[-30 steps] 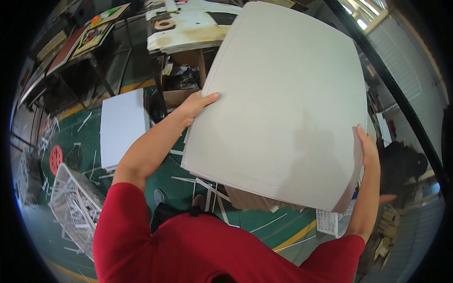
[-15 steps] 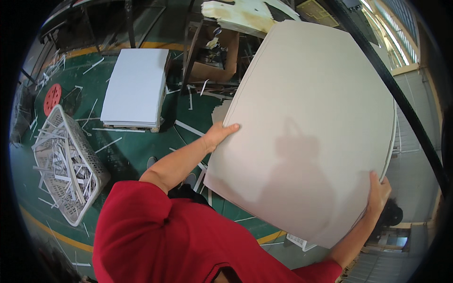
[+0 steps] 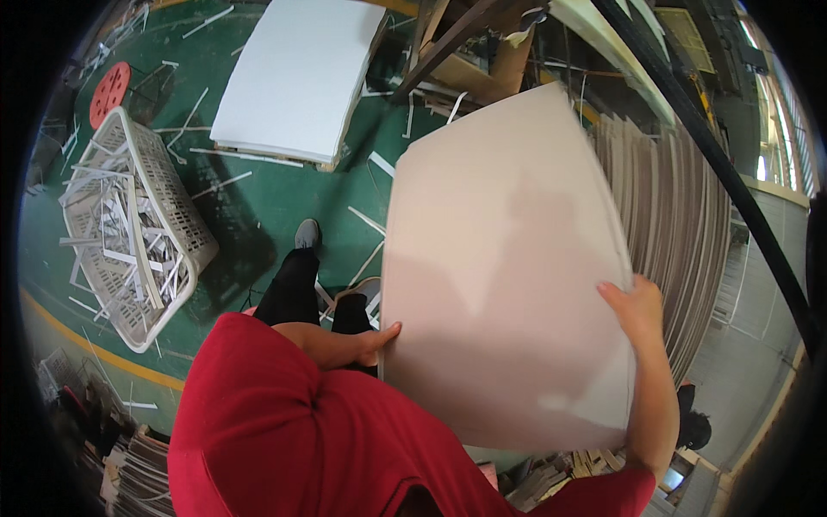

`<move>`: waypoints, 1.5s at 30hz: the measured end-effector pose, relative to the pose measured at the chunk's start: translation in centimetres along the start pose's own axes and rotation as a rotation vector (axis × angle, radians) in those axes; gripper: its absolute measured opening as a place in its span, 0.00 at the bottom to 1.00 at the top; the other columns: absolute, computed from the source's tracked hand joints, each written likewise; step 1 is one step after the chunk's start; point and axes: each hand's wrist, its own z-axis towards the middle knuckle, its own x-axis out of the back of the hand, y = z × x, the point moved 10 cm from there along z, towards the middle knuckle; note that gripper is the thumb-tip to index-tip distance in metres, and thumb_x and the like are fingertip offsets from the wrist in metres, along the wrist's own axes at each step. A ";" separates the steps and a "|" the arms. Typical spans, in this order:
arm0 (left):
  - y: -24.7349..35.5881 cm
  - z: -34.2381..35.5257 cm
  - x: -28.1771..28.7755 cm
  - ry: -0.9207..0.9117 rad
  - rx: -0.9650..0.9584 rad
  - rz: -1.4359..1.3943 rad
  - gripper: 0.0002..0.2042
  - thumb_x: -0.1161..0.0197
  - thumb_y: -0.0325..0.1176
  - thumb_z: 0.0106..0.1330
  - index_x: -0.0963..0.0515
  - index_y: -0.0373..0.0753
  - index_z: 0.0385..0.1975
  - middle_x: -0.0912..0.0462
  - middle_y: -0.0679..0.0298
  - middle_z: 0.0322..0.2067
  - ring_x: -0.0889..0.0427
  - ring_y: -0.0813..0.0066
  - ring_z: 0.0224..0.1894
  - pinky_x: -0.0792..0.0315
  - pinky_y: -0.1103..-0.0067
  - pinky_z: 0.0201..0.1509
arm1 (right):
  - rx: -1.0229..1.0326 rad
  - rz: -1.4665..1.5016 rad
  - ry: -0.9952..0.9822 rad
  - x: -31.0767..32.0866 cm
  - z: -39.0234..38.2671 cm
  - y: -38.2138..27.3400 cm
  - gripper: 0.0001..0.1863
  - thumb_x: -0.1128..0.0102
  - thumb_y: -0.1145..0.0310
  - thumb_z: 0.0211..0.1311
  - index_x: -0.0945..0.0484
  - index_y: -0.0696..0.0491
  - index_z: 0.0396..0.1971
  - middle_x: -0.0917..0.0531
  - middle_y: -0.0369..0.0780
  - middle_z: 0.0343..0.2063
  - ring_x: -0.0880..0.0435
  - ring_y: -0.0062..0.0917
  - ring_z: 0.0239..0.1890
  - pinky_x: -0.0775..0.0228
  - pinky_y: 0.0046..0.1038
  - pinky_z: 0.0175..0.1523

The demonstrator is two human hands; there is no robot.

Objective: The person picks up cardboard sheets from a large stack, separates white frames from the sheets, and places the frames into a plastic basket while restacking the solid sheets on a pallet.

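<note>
- Apparently, the step in hand is a two-handed hold on one broad pale board sheet (image 3: 508, 241), which fills the centre and right-centre of the frame, tilted, its face toward the camera.
- Left hand (image 3: 372, 345), just below the centre: the thumb presses over the sheet's left edge; its other fingers seem curled behind, mostly hidden, so the edge is gripped.
- Right hand (image 3: 636, 312), right of centre: the thumb lies on the face near the right edge and the fingers wrap behind it, gripping too.
- As a judgement, the next move calls for an even grip on both edges, so that the sheet neither bends nor slips, and for clear footing among loose strips.
- Counted: two hands, two grey shoes (image 3: 307, 234), one held face; whether more sheets lie beneath it cannot be told.
- One stack of white sheets (image 3: 297, 73) stands at the upper left of centre, one white slatted plastic basket (image 3: 172, 181) at the left, one red perforated disc (image 3: 109, 90) at the upper left.
- Too many to count: offcut strips (image 3: 136, 233) in the basket and on the green floor (image 3: 258, 194), and the upright boards (image 3: 668, 215) in a row at the right.
</note>
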 end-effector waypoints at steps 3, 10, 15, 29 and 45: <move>-2.5 0.7 5.0 0.153 0.044 -0.061 0.33 0.55 0.62 0.58 0.35 0.38 0.52 0.30 0.62 0.51 0.33 0.67 0.54 0.40 0.70 0.58 | 0.040 -0.188 -0.174 -8.2 6.7 -2.3 0.24 0.34 0.57 0.42 0.24 0.66 0.30 0.20 0.50 0.25 0.19 0.33 0.28 0.29 0.30 0.33; -10.1 8.7 15.0 0.008 0.105 -0.363 0.39 0.50 0.64 0.53 0.41 0.37 0.57 0.34 0.59 0.55 0.38 0.64 0.58 0.41 0.68 0.60 | 0.051 -0.479 -0.543 -26.4 15.4 -3.4 0.34 0.37 0.47 0.42 0.25 0.65 0.37 0.22 0.53 0.37 0.23 0.41 0.42 0.32 0.33 0.47; -8.3 9.1 10.4 0.114 0.123 -0.367 0.40 0.55 0.66 0.54 0.47 0.42 0.61 0.44 0.65 0.61 0.45 0.66 0.62 0.48 0.67 0.63 | 0.246 -0.615 -0.545 -35.0 20.6 -4.5 0.32 0.37 0.46 0.43 0.23 0.64 0.34 0.21 0.52 0.34 0.21 0.41 0.37 0.31 0.34 0.44; 1.2 22.3 1.4 -0.155 0.168 0.140 0.29 0.51 0.52 0.63 0.42 0.37 0.56 0.32 0.52 0.51 0.29 0.63 0.50 0.34 0.72 0.53 | 0.361 -1.212 0.086 -39.6 32.1 -1.9 0.26 0.50 0.58 0.58 0.38 0.50 0.56 0.33 0.42 0.54 0.39 0.31 0.58 0.52 0.38 0.59; 26.4 11.1 18.8 0.397 -0.251 0.809 0.18 0.50 0.38 0.64 0.36 0.36 0.50 0.25 0.60 0.41 0.26 0.73 0.38 0.31 0.77 0.42 | 0.298 -0.114 0.898 -33.5 13.1 7.0 0.21 0.38 0.70 0.43 0.28 0.55 0.42 0.32 0.43 0.50 0.34 0.36 0.53 0.42 0.40 0.54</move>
